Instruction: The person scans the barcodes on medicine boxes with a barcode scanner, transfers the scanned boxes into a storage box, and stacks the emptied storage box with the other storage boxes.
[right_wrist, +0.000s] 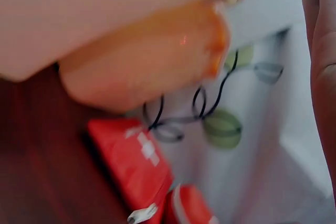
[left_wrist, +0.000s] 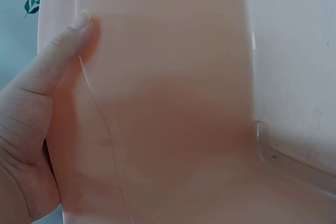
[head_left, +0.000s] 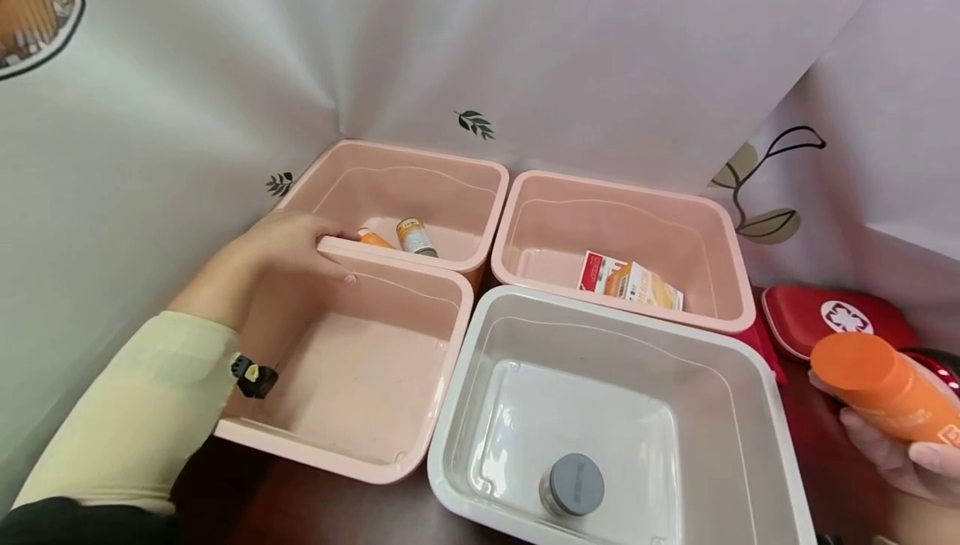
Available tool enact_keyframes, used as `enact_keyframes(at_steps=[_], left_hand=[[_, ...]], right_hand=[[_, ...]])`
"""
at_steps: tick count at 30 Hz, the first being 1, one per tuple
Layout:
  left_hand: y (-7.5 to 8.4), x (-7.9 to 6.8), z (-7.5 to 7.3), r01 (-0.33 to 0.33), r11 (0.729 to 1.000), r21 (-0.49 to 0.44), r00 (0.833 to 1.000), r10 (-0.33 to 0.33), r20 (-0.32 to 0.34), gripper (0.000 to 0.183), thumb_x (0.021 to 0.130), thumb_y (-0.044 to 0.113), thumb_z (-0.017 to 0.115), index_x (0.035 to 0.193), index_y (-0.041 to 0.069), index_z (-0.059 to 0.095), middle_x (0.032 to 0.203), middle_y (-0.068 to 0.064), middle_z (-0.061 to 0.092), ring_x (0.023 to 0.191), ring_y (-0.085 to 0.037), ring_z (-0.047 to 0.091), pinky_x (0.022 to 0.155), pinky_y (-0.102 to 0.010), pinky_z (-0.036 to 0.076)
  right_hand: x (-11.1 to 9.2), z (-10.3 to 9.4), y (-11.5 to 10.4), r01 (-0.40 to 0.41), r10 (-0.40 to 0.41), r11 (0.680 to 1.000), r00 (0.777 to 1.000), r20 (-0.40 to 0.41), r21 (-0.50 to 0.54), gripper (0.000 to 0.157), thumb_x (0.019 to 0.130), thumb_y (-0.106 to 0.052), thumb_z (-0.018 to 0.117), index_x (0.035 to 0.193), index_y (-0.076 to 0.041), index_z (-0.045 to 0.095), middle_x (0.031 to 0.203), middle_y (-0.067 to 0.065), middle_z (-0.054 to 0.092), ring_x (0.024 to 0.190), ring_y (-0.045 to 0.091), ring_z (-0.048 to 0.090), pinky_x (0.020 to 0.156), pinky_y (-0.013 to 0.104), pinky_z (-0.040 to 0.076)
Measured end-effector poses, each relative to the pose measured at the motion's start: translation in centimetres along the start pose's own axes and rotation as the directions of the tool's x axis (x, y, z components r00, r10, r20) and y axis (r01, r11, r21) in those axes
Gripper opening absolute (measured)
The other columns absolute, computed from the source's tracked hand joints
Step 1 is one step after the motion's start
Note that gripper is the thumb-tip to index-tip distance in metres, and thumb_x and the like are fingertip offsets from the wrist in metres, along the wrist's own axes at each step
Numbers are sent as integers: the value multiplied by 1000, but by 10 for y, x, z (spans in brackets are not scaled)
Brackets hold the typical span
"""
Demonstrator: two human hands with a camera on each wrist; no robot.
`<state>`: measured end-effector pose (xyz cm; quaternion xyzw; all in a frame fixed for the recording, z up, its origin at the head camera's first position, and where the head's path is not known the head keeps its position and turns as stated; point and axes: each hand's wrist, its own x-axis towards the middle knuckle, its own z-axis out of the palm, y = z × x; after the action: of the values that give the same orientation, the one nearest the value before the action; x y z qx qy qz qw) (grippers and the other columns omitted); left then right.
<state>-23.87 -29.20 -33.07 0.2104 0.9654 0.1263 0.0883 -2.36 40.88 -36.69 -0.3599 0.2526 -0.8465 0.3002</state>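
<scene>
My left hand (head_left: 288, 245) grips the far rim of the near-left pink bin (head_left: 375, 462); the thumb (left_wrist: 71, 40) lies against the bin's inner wall in the left wrist view and the other fingers go over the rim. At the right edge of the head view, my right hand (head_left: 892, 453) holds an orange bottle (head_left: 892, 387), tilted, with its orange cap toward the bins. A grey bin (head_left: 465, 412) beside it contains a small clear jar with a grey lid (head_left: 576, 485). In the right wrist view only part of the right hand (right_wrist: 325, 66) appears.
The far-left pink bin (head_left: 427, 157) contains a can (head_left: 415, 237) and a partly hidden orange item (head_left: 373, 238). Cartons (head_left: 637, 285) lie in the far-right pink bin (head_left: 622, 195). A red case (head_left: 840, 316) with a white emblem sits right of the bins, near the patterned wall covering (head_left: 585, 53).
</scene>
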Motion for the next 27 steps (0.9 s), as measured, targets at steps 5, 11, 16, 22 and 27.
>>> enact_keyframes(at_steps=[5,11,16,22,27], left_hand=[[1,0,0,2,1000,-3,1000,-2,-2,72,76,55,94,134,17,75,117,-7,76,109,-30,67,102,-57,48],[2,2,0,2,1000,-2,1000,-2,-6,73,76,56,94,135,18,75,119,-8,76,110,-30,66,103,-57,47],[0,3,0,-2,1000,-7,1000,2,-4,73,76,56,94,135,18,75,120,-7,76,111,-30,66,103,-57,47],[-1,0,0,-7,1000,14,1000,8,-7,75,75,56,94,135,17,74,121,-9,76,111,-31,67,102,-58,47],[-1,0,0,-2,1000,10,1000,2,-5,75,76,57,93,136,17,74,123,-8,75,113,-30,67,104,-58,47]], right_hand=[[-27,-28,26,184,-180,973,983,-35,142,71,97,4,36,166,4,19,167,35,28,145,44,49,122,43,32],[-51,-52,61,394,-364,876,919,-152,280,77,87,3,27,163,6,22,162,43,28,146,55,41,119,54,38],[-50,-61,75,443,-415,827,896,-157,345,77,88,2,29,164,6,21,164,41,24,153,55,27,121,52,35],[-54,-69,77,471,-429,812,882,-194,346,78,88,1,35,165,5,21,165,39,24,152,54,31,119,51,38],[-60,-74,76,487,-449,811,874,-188,324,80,86,1,34,165,5,19,166,39,22,152,55,32,118,52,39]])
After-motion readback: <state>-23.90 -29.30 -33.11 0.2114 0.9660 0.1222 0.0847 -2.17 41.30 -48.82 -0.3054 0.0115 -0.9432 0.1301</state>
